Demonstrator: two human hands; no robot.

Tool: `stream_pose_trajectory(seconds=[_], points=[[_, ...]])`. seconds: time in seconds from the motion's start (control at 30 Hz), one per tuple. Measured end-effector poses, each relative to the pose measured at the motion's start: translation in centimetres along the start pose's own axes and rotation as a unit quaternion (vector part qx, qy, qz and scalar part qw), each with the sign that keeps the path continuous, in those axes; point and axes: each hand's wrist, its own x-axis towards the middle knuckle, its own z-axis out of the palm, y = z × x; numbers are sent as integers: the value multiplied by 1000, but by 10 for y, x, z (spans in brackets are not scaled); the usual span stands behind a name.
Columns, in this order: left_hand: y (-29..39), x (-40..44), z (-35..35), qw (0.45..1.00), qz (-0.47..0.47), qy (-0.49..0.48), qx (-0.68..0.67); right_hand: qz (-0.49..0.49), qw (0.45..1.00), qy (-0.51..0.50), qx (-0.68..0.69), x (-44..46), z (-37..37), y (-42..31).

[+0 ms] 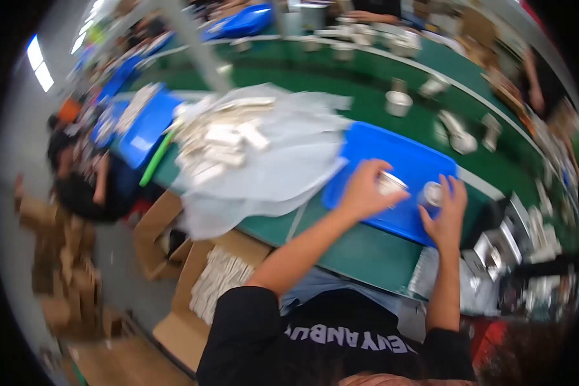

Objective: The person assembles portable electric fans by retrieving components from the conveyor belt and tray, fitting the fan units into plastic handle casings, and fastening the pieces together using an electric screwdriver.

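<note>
Over the blue tray (402, 151), my left hand (368, 191) has its fingers curled round a small white round part (390, 184). To its right, my right hand (448, 209) is curved round another whitish cylindrical part (431, 193), thumb on the near side and fingers on the far side. The two parts are apart from each other. Fine details of both are blurred. Left of the tray, a pile of white pieces (225, 143) lies on a translucent plastic sheet (296, 138).
A green conveyor (367, 77) carries white parts (399, 103) beyond the tray. An open cardboard box (190, 276) stands below the table's near edge. Metal pieces (495, 251) lie at right. A seated person (83, 174) is at far left; others are beyond the conveyor.
</note>
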Motion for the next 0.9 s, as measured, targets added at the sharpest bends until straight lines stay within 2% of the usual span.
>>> stream_pose_trajectory(seconds=[0.03, 0.07, 0.1, 0.13, 0.17, 0.2, 0.23, 0.27, 0.3, 0.33, 0.37, 0.4, 0.43, 0.47, 0.5, 0.53, 0.57, 0.63, 0.67, 0.73, 0.77, 0.83, 0.87, 0.9], points=[[-3, -17, 2, 998, -15, 21, -49, -41, 998, -1, 39, 3, -14, -22], [2, -36, 3, 996, -42, 39, -73, -88, 990, -47, 100, 2, -19, -42], [15, -55, -2, 996, -41, 70, -38, -146, 969, -102, 169, -4, -14, -59], [11, -72, 0, 991, -63, 74, -87, -170, 948, -127, 236, -15, 5, -67], [-4, -83, 11, 991, -51, 102, -64, -215, 929, -122, 277, -24, 26, -65], [-19, -91, 17, 994, -40, 93, -48, -231, 902, -108, 349, -29, 42, -67], [-7, -107, 2, 986, -65, 121, -98, -175, 883, -188, 393, -35, 49, -67], [-11, -118, -3, 982, -61, 139, -110, -193, 871, -211, 399, -40, 83, -38], [1, -129, -19, 972, -141, 124, -143, -201, 869, -221, 395, -33, 118, -25], [-3, -136, -24, 976, -106, 144, -124, -231, 851, -233, 411, -25, 116, -44], [-18, -140, -32, 992, -46, 107, -46, -300, 857, -198, 369, -23, 91, -66], [-15, -147, -48, 991, -53, 109, -52, -358, 863, -158, 319, -20, 76, -80], [-7, -155, -62, 991, -59, 109, -53, -368, 854, -156, 332, -18, 75, -88], [0, -161, -74, 990, -59, 118, -43, -265, 800, -238, 483, -17, 70, -94], [3, -164, -84, 989, -32, 134, -57, -151, 713, -315, 608, -14, 65, -99], [7, -164, -90, 986, -4, 147, -74, -120, 568, -428, 693, -11, 56, -107], [8, -163, -91, 986, -5, 150, -71, -122, 565, -429, 694, -12, 64, -109], [9, -158, -87, 957, 31, 230, -175, -139, 575, -417, 690, -9, 68, -110], [-2, -153, -80, 957, 26, 230, -176, -145, 580, -411, 688, -11, 70, -110], [-38, -129, -61, 941, 217, 260, -29, -159, 591, -404, 680, -7, 78, -108], [-50, -118, -55, 940, 213, 264, -33, -166, 597, -401, 674, -3, 84, -106], [-45, -111, -57, 932, 319, 172, 29, -179, 611, -394, 663, 4, 96, -102], [-24, -120, -52, 967, 184, 140, -104, -187, 618, -389, 657, 10, 102, -101], [-13, -118, -49, 967, 183, 142, -106, -196, 624, -383, 653, 15, 110, -100]])
